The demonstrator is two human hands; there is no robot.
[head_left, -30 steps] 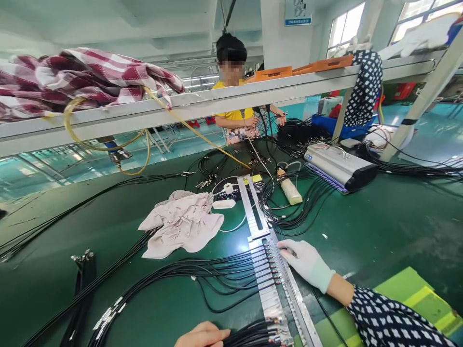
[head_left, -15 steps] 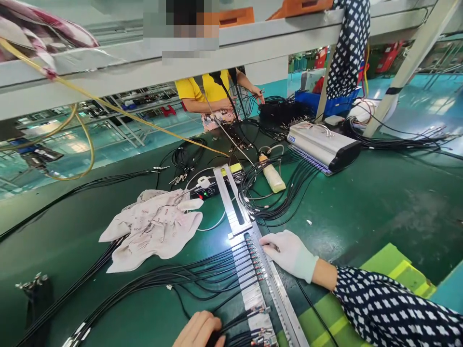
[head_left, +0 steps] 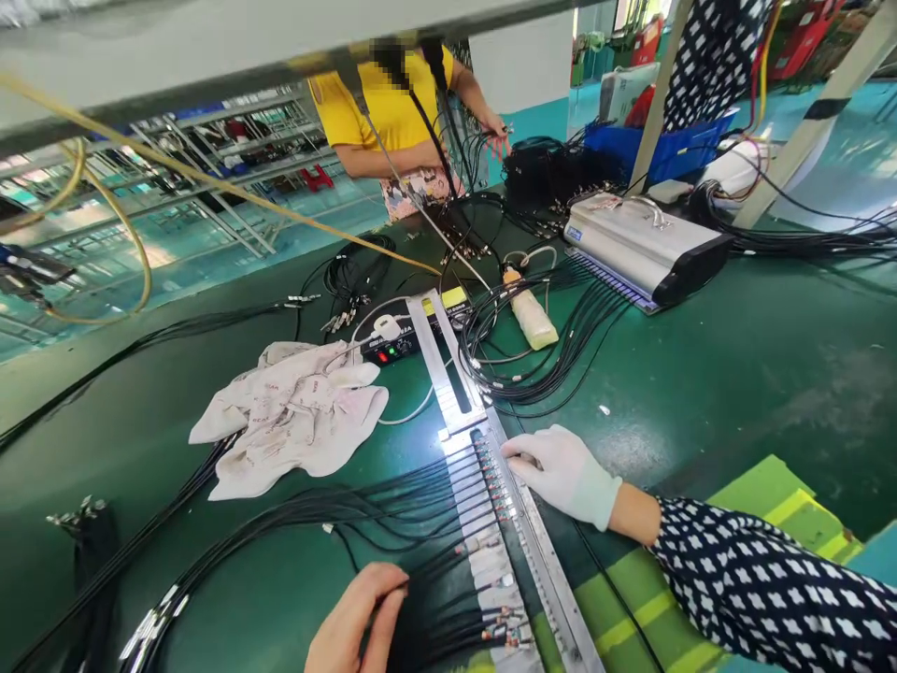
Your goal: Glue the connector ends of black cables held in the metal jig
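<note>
My left hand (head_left: 361, 617), bare, pinches a black cable (head_left: 433, 565) near the front of the table. That cable leads right to the row of metal connector ends (head_left: 494, 481) set in a long metal rail fixture (head_left: 550, 570). My right hand (head_left: 567, 475), in a white glove, has thumb and finger closed at the rail's right edge, by its far end. Several black cables (head_left: 301, 514) fan in from the left across a pale strip. Closer to me, more cable ends (head_left: 508, 626) lie on the strip. A slotted metal plate (head_left: 443, 365) extends from the rail's far end.
White cloth (head_left: 294, 416) lies left of the fixture, near a black powered box (head_left: 392, 348). A silver case (head_left: 645, 245) and coiled cables (head_left: 553, 365) are farther back. Across the table, a person in yellow (head_left: 392, 112) handles cables. An overhead beam (head_left: 210, 65) crosses above.
My left hand has shifted a little left, with its fingers now pinched at a cable. My right hand stays at the rail. The camera view has tilted down slightly.
</note>
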